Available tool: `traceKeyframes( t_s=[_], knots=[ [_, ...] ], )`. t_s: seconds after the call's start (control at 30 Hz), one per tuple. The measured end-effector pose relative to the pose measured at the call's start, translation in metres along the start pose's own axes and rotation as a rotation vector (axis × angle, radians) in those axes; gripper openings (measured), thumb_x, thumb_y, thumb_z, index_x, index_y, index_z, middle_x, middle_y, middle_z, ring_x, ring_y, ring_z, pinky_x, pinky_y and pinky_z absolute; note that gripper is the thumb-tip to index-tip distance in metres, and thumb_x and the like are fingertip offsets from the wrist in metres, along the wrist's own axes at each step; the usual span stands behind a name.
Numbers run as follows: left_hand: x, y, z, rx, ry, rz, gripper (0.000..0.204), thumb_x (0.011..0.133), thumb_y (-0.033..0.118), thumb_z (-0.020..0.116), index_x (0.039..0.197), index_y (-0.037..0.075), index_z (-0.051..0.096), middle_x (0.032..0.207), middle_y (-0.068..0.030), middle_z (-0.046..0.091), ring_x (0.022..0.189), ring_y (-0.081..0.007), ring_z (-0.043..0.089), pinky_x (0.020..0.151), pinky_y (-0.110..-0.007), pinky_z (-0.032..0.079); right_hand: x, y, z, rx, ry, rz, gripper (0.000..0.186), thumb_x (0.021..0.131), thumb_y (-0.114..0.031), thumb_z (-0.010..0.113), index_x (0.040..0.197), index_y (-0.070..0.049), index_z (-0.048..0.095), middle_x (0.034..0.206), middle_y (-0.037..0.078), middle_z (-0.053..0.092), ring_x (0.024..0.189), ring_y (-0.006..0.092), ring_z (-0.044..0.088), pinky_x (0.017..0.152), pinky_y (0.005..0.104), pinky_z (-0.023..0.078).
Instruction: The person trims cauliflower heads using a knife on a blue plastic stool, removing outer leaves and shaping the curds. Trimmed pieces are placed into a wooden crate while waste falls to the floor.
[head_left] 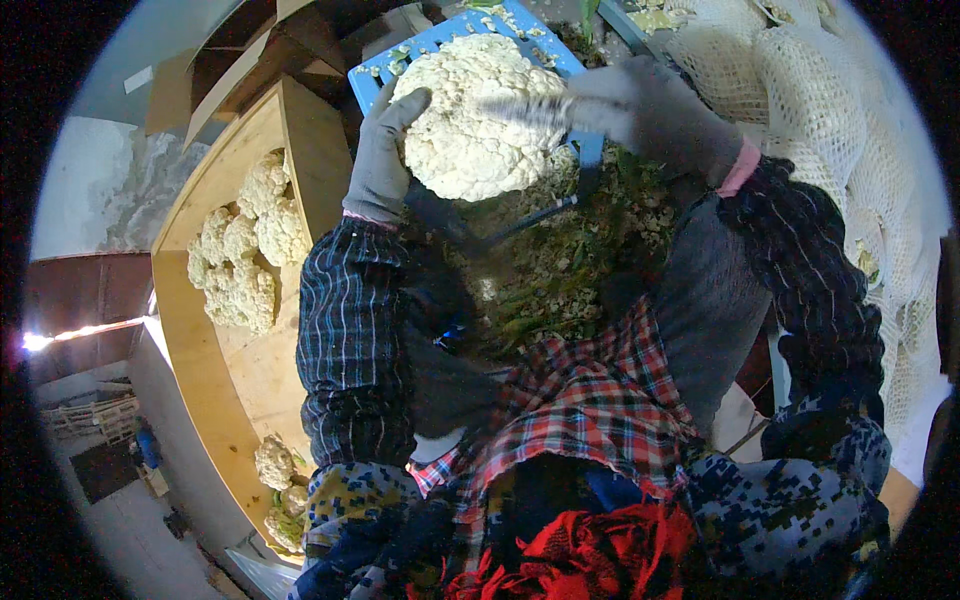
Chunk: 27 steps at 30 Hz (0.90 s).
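A large white cauliflower head (470,130) rests on an upturned-looking blue slatted plastic crate (365,88), its curds facing up. My left hand (385,140), in a grey glove, grips its left side, the thumb lying on the curds and the other fingers partly hidden. From the right, my gloved right hand (660,115) is closed around what looks like a knife (525,110). The narrow blade is smeared by motion and lies over the right part of the cauliflower. Whether it touches the curds I cannot tell.
Left of me stands a wooden bin (235,370) with several cauliflowers (240,250) inside. White mesh sacks (815,100) crowd the right side. Leaf scraps and crumbs (560,270) cover the ground between my legs. Cardboard boxes (215,85) are at the far left.
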<state>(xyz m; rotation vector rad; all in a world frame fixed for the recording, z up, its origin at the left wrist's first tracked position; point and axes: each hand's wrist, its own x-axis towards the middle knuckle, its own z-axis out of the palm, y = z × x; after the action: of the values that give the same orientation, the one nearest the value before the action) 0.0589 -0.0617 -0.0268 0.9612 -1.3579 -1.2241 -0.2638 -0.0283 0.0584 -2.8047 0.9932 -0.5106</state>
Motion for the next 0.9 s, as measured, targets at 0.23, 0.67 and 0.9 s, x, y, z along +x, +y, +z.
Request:
traceKeyframes(
  t_s=[0.23, 0.67, 0.9],
  knots=[
    [-0.011, 0.011, 0.022, -0.388, 0.125, -0.148, 0.087, 0.093, 0.021, 0.069, 0.157, -0.008, 0.019, 0.145, -0.0216, 0.052, 0.131, -0.0264, 0.055, 0.110, -0.037, 0.043, -0.012, -0.067, 0.023, 0.802, 0.349, 0.685, 0.026, 0.102, -0.024, 0.054, 0.104, 0.000, 0.064, 0.082, 0.009, 0.065, 0.065, 0.0164, 0.065, 0.058, 0.0327, 0.053],
    [-0.025, 0.019, 0.039, -0.443, 0.185, -0.062, 0.086, 0.093, 0.017, 0.072, 0.156, -0.007, 0.019, 0.144, -0.0215, 0.050, 0.131, -0.0297, 0.054, 0.110, -0.041, 0.044, -0.003, -0.118, 0.058, 1.179, 0.458, 1.047, 0.020, 0.102, -0.016, 0.051, 0.108, 0.000, 0.060, 0.076, 0.007, 0.061, 0.059, 0.0152, 0.063, 0.052, 0.0323, 0.052],
    [-0.028, 0.016, 0.041, -0.341, 0.252, -0.053, 0.090, 0.090, 0.024, 0.076, 0.156, -0.006, 0.022, 0.143, -0.0211, 0.050, 0.128, -0.0287, 0.054, 0.109, -0.039, 0.044, 0.015, -0.115, 0.068, 1.367, 0.606, 0.951, 0.015, 0.102, -0.015, 0.054, 0.096, -0.001, 0.056, 0.075, 0.006, 0.060, 0.058, 0.0139, 0.060, 0.050, 0.0326, 0.052]
  ],
)
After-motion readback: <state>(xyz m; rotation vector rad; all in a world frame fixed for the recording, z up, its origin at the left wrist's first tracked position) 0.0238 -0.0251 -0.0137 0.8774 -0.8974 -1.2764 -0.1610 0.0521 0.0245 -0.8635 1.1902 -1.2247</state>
